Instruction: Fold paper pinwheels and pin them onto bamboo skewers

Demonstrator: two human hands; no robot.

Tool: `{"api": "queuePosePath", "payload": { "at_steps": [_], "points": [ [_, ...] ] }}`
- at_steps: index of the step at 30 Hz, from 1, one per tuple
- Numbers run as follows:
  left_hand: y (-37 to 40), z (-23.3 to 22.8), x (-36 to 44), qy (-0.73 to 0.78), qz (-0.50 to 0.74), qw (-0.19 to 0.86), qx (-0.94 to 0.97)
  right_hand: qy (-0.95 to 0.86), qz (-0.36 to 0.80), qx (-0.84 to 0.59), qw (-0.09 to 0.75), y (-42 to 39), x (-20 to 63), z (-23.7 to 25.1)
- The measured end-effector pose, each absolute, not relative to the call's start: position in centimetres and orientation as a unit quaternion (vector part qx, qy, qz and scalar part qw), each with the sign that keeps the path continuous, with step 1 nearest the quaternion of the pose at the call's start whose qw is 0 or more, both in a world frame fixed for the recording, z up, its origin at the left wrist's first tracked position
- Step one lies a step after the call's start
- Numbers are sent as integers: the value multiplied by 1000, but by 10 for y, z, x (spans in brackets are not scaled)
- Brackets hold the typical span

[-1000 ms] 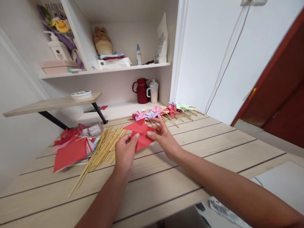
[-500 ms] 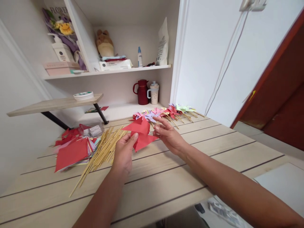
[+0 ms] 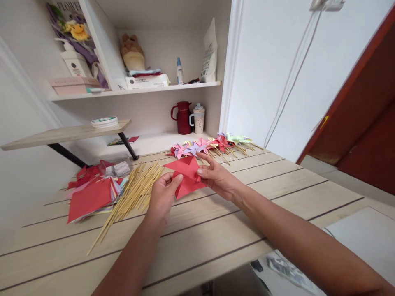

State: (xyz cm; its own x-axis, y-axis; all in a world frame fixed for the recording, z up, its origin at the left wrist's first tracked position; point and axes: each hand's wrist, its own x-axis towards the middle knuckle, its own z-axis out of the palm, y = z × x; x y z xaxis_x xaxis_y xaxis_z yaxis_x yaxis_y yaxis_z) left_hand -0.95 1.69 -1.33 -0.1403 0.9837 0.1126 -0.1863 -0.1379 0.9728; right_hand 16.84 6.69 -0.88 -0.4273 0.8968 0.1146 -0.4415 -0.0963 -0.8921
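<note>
A red paper pinwheel [image 3: 187,170], cut and partly folded with pointed corners sticking out, is held above the table between both hands. My left hand [image 3: 165,191] pinches its left side, thumb on top. On the opposite side, the thumb of my right hand [image 3: 217,176] presses on the paper, with the fingers behind it. Beside my left hand lies a pile of thin wooden sticks [image 3: 135,193]. Farther left is a stack of coloured paper squares [image 3: 91,199], a red sheet uppermost. Several finished pinwheels on sticks [image 3: 212,144] lie along the back of the table.
A clear plastic box [image 3: 119,167] sits behind the paper stack. Over it stands a small wooden riser [image 3: 68,133] with black legs. A dark red jug [image 3: 184,119] and a speckled cup [image 3: 199,120] stand under the shelf [image 3: 138,91]. The table [image 3: 216,242] has dark plank lines.
My right hand has closed in on the red paper, and its thumb now rests on the right side. My left hand keeps its pinch. The view has shifted slightly.
</note>
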Motion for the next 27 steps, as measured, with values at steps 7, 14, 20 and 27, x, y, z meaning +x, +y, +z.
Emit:
{"api": "queuePosePath", "payload": {
  "at_steps": [7,14,20,27],
  "points": [
    [17,-13,-10,441,612,489,439,-525,636,-229,517,70,171,-10],
    [20,-18,-15,453,618,477,430,-598,611,-225,468,69,176,-5],
    [18,-17,-11,447,605,485,446,-591,619,-246,456,67,171,-5],
    [16,-16,-5,455,597,485,449,-586,601,-248,483,67,167,-7]
  ]
}}
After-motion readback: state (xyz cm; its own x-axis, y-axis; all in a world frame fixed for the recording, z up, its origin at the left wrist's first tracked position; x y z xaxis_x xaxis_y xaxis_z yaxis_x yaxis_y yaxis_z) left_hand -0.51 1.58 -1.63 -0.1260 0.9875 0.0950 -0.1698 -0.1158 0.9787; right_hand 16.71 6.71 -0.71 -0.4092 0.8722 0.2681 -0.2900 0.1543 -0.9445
